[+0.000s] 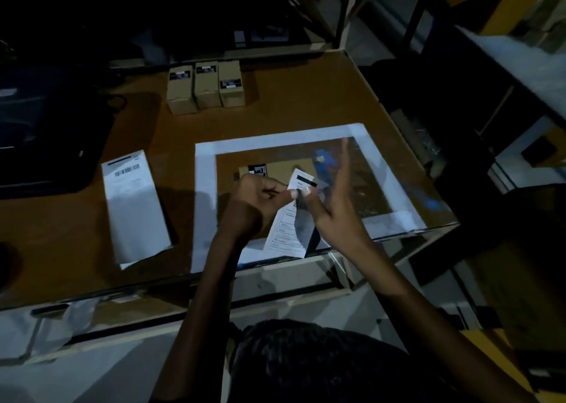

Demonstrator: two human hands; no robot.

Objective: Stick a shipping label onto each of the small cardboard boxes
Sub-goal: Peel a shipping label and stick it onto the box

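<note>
Both hands meet over the white taped square (205, 169) on the brown table. My left hand (260, 200) is curled and pinches a white shipping label (291, 228) near its top. My right hand (330, 200) pinches the same label with thumb and a finger, its other fingers stretched upward. The label's lower part hangs curled, as if peeling from its backing. Behind the hands, inside the square, lies a small cardboard box (275, 173) with a dark sticker, partly hidden. Three small cardboard boxes (203, 87) stand in a row at the table's far side, each bearing a dark label.
A white sheet of labels (134, 209) with a barcode lies left of the square. A dark bag or device (46, 133) fills the far left. The table's front edge (153, 283) runs close to my body; shelving stands to the right.
</note>
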